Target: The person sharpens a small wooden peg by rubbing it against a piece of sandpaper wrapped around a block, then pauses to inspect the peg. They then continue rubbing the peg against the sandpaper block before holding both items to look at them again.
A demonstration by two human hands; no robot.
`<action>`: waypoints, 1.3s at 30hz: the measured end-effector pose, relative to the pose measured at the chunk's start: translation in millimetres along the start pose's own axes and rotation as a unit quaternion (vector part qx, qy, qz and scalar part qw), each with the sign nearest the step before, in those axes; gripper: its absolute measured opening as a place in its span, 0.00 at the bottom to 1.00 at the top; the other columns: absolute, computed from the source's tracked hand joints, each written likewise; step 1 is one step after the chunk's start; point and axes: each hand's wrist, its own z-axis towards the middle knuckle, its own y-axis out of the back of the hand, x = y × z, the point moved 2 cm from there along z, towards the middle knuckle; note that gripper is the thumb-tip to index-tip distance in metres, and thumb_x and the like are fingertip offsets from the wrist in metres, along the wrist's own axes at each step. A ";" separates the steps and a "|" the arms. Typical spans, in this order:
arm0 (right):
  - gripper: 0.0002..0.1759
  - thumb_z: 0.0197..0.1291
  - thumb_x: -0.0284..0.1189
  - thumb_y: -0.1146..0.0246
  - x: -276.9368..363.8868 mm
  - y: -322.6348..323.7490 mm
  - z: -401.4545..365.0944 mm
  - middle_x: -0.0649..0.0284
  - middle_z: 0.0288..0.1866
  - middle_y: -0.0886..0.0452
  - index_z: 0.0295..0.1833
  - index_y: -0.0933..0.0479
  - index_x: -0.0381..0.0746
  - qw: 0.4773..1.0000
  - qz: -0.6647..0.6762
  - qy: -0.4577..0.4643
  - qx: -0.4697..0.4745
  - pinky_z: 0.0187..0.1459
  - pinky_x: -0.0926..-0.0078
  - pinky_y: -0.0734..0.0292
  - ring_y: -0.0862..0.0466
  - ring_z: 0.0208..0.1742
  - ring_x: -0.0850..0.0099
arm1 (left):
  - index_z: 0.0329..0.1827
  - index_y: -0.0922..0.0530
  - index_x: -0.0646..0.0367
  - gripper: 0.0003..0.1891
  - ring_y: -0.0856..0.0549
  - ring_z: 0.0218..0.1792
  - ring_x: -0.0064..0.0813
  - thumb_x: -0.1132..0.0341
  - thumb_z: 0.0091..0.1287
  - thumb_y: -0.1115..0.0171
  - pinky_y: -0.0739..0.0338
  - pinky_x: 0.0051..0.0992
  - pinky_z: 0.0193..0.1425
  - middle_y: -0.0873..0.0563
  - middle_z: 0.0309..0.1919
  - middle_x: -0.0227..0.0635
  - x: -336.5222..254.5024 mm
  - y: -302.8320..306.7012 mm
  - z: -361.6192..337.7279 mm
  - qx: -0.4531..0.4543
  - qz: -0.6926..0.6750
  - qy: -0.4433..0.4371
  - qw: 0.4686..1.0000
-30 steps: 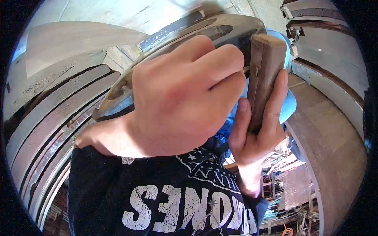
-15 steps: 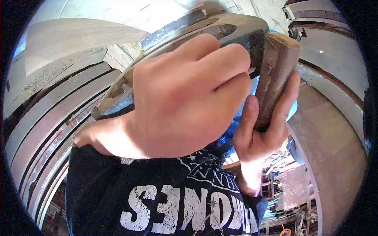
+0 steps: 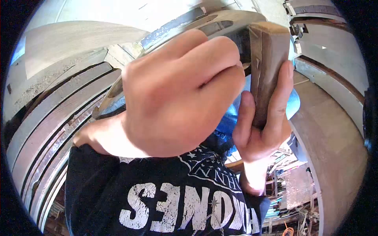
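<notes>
Wooden block (image 3: 269, 70) is sitting in the right hand (image 3: 262, 141), roughly upright in view, lower end down by the palm. Right grip is clasping the block, thumb running along its left side and a finger along its right. Left hand (image 3: 177, 98) is showing its back, just left of the block, fingers curling into a clenched grip; can't tell what, if anything, is inside. Curved piece (image 3: 242, 16) with oval openings is passing behind the left hand, its right end lying up by the block's top. Blue cloth (image 3: 225, 125) is showing below left of the block. Dark shirt (image 3: 98, 188) with white lettering is filling the area farther below. Long boards (image 3: 59, 100) are lying well left of the block; wide panel (image 3: 334, 137) is running down to its right. Orange coil (image 3: 288, 231) is lying far below.
</notes>
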 end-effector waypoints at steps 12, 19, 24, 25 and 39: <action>0.37 0.67 0.18 0.39 3.4 5.3 5.6 0.38 0.64 0.19 0.80 0.43 0.27 0.998 -0.041 0.014 0.036 0.52 0.69 0.18 0.12 0.57 0.54 | 0.38 0.14 0.63 0.13 0.16 0.27 0.35 0.81 0.50 0.22 0.24 0.27 0.29 0.15 0.33 0.40 -1.2 -0.6 0.3 -0.007 0.004 0.002 1.000; 0.37 0.68 0.19 0.39 2.5 5.5 7.8 0.38 0.60 0.17 0.80 0.43 0.28 0.998 -0.053 0.027 0.034 0.45 0.69 0.17 0.10 0.47 0.59 | 0.38 0.14 0.65 0.13 0.17 0.26 0.36 0.82 0.50 0.23 0.24 0.27 0.28 0.15 0.33 0.40 -1.8 -0.9 1.6 -0.009 0.000 0.006 1.000; 0.37 0.69 0.19 0.39 0.5 5.5 5.1 0.39 0.57 0.15 0.81 0.44 0.28 0.999 -0.036 0.019 0.033 0.47 0.70 0.17 0.10 0.50 0.59 | 0.38 0.14 0.65 0.13 0.17 0.26 0.35 0.82 0.48 0.23 0.25 0.27 0.28 0.15 0.33 0.40 -1.0 -1.8 1.2 -0.013 0.004 -0.008 1.000; 0.37 0.68 0.19 0.39 0.2 4.8 3.2 0.39 0.58 0.16 0.81 0.44 0.29 0.999 -0.033 0.013 0.031 0.48 0.70 0.17 0.11 0.50 0.59 | 0.38 0.14 0.65 0.13 0.17 0.26 0.35 0.82 0.48 0.23 0.25 0.27 0.28 0.15 0.33 0.40 -0.7 -1.0 1.8 -0.015 0.005 -0.008 1.000; 0.37 0.69 0.20 0.38 0.3 1.6 11.8 0.40 0.60 0.16 0.81 0.43 0.30 0.998 -0.049 0.025 0.020 0.48 0.70 0.18 0.11 0.50 0.62 | 0.38 0.14 0.64 0.14 0.18 0.26 0.36 0.81 0.48 0.23 0.25 0.28 0.27 0.15 0.32 0.40 -1.2 -1.0 0.7 -0.006 -0.007 0.001 1.000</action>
